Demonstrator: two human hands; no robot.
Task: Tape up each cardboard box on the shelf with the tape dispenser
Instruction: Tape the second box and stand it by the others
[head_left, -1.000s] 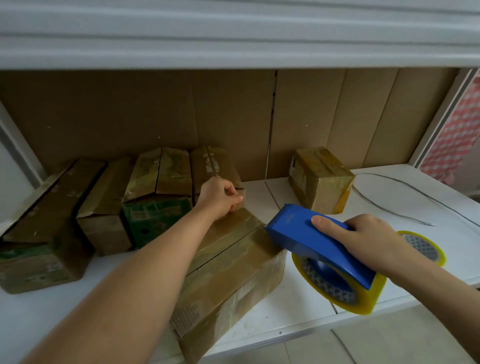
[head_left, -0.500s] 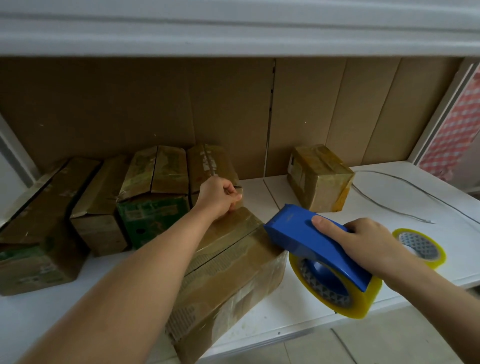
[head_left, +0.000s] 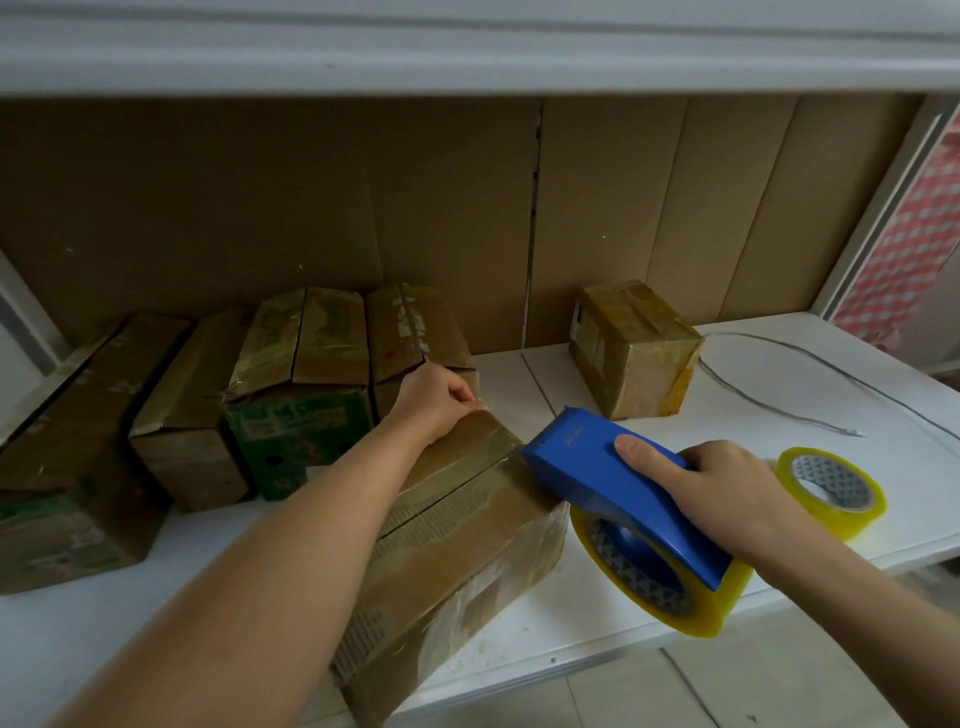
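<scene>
A large cardboard box (head_left: 457, 540) lies at an angle near the front edge of the white shelf (head_left: 587, 608). My left hand (head_left: 439, 402) rests curled on the box's far top corner, fingertips pressed to the edge. My right hand (head_left: 727, 488) grips the blue tape dispenser (head_left: 618, 483), which carries a yellowish tape roll. The dispenser's toothed nose touches the box's right top edge. Whether a tape strand runs between hand and dispenser is not visible.
Several taped boxes (head_left: 296, 374) stand in a row at the back left. A small box (head_left: 634, 348) sits at the back right. A spare tape roll (head_left: 831, 488) lies right of my right hand, and a thin grey cable (head_left: 779, 410) trails across the shelf.
My right hand has brought the dispenser left and up until its nose meets the box's right edge. My left hand stays on the far corner.
</scene>
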